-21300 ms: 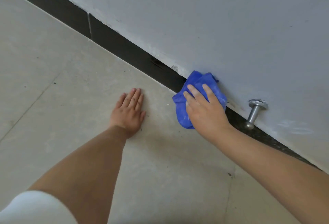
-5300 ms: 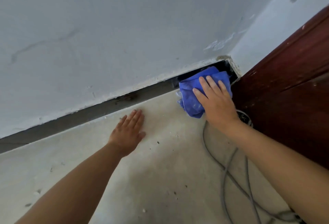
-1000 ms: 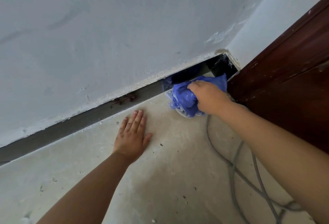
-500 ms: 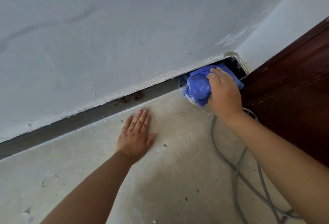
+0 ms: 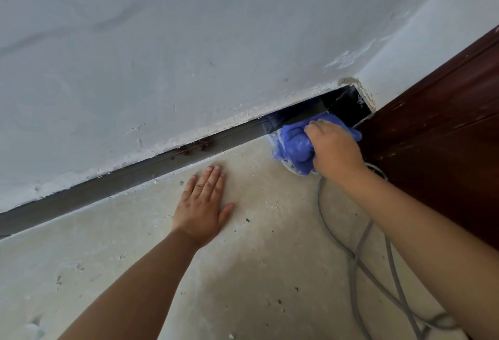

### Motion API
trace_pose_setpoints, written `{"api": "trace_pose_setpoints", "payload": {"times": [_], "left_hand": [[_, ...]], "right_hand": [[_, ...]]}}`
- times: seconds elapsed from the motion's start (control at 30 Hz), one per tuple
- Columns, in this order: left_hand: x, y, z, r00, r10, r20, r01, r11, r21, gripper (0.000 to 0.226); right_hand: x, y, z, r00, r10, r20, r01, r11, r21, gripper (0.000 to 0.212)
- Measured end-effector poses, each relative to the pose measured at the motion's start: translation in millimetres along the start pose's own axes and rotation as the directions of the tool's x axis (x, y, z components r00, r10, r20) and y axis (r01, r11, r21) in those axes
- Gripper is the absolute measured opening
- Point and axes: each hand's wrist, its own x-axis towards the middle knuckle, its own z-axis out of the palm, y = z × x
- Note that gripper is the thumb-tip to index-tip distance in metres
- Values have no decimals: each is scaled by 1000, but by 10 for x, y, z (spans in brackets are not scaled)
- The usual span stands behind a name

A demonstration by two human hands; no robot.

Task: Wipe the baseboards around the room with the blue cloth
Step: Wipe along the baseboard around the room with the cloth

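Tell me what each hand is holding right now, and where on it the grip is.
The right hand grips the bunched blue cloth from above, near its right end by the corner. The left hand holds nothing; it lies flat on the floor.

The blue cloth [image 5: 295, 148] is lying bunched and crumpled on the floor, touching the foot of the dark baseboard [image 5: 151, 171] at the room's corner. The baseboard is running along the white wall's bottom edge, showing rusty-looking spots midway.
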Motion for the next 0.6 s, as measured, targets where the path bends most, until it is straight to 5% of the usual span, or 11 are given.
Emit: {"api": "trace_pose_setpoints", "payload": {"times": [0.07,0.2,0.4,0.6], "left_hand": [[-3,4,-14,1000,0,16,0,1000,4,80],[-10,16,-44,999,0,46,0,1000,5,80],[-12,22,-75,995,18,98,-17,1000,-12,80],[-15,24,-47,991,27,129,-24,999,-23,80]], "right_hand": [[22,56,-45,999,27,-42,-30,997,-66,45],[203,35,-134,975,204,87,-192,973,-127,36],[293,-266,-125,981,186,61,-185,982,-26,30],[44,-621,-79,981,-128,-146,147,981,123,21]]}}
